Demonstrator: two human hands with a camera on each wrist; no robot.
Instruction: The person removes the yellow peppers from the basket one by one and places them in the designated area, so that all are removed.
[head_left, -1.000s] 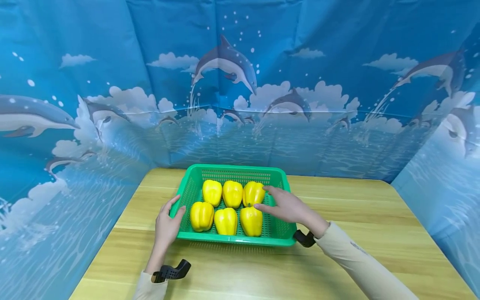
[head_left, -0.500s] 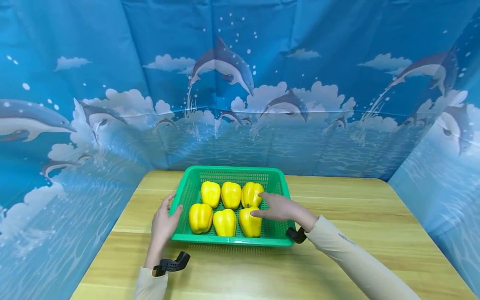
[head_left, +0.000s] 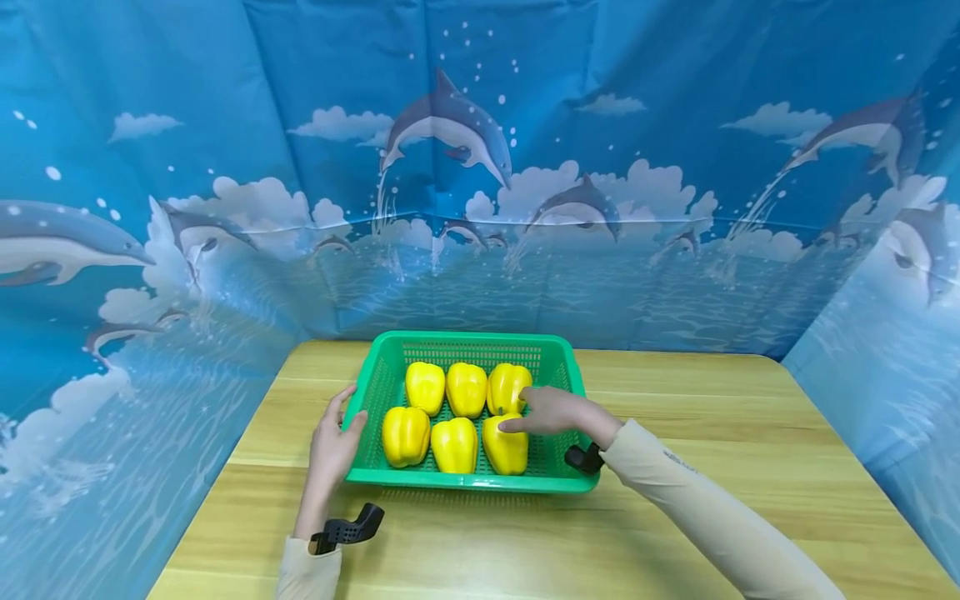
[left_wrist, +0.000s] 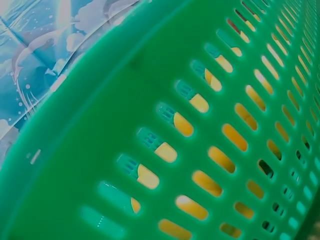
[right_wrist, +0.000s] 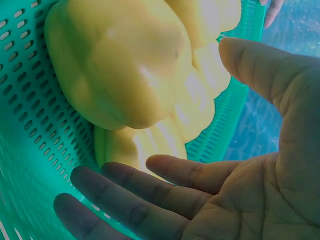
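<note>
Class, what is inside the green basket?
The green basket holds six yellow peppers, in two rows of three. The right hand partly covers two; the floor beneath the peppers is hidden.

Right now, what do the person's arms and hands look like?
Long, pale beige sleeves: the left sleeve and the right sleeve, which has a small dark marking. Each wrist wears a bent black gadget. The left hand and right hand wear no gloves.

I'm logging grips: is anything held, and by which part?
The right hand holds nothing, open near blocky yellow bell peppers. The left hand is at the left rim of the green rectangular plastic basket; any grip is unclear.
</note>
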